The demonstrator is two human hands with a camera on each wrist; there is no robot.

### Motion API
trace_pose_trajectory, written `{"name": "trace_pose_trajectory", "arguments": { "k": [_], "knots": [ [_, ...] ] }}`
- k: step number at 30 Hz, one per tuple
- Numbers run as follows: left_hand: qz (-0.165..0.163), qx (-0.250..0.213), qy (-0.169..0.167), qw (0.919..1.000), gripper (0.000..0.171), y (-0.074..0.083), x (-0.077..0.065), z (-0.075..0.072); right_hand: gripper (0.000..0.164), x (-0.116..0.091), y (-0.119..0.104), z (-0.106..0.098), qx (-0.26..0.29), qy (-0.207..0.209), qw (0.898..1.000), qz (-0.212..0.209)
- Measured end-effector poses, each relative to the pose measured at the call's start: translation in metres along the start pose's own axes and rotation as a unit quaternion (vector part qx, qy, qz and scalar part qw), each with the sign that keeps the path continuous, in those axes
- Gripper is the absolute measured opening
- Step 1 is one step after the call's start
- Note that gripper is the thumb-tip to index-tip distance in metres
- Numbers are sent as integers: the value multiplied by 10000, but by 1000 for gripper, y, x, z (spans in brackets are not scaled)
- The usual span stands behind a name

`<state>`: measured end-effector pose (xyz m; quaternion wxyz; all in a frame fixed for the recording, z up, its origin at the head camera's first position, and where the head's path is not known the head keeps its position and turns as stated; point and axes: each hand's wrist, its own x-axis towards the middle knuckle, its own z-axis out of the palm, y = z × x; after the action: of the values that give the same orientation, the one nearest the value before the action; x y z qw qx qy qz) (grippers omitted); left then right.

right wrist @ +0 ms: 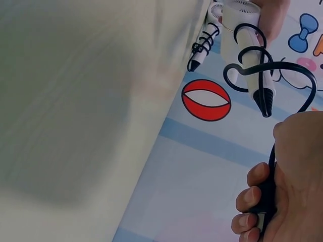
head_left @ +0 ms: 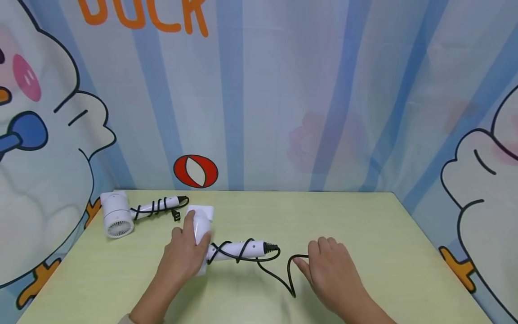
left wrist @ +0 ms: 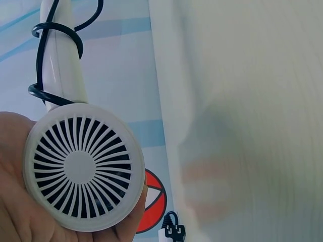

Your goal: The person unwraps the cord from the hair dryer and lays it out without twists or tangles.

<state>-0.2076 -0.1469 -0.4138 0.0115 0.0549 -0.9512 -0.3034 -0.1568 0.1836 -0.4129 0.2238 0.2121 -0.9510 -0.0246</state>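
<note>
Left hand (head_left: 182,254) grips smooth hairdryer (head_left: 201,226), right hand (head_left: 333,274) its looping cord (right wrist: 282,66).

Head view: from above, facing forward and down, mid-range; takes in counter (head_left: 356,225) and backdrop (head_left: 275,90). Left wrist view: close-up, facing the grille side of the held hair dryer (left wrist: 83,151). Right wrist view: close at the right hand (right wrist: 295,176), sighting past it to that dryer. Common to all: red oval print (head_left: 181,170).
</note>
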Motion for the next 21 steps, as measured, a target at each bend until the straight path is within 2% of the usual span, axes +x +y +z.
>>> {"name": "trace_pose_trajectory", "arguments": {
  "k": [11,21],
  "knots": [
    [-36,-9,-47,10000,79,-2,0,0,47,-6,-2,14,-185,10,9997,-182],
    [-35,-27,-75,10000,79,-3,1,-1,49,-7,0,23,-312,-34,9995,-104]
  ]
}}
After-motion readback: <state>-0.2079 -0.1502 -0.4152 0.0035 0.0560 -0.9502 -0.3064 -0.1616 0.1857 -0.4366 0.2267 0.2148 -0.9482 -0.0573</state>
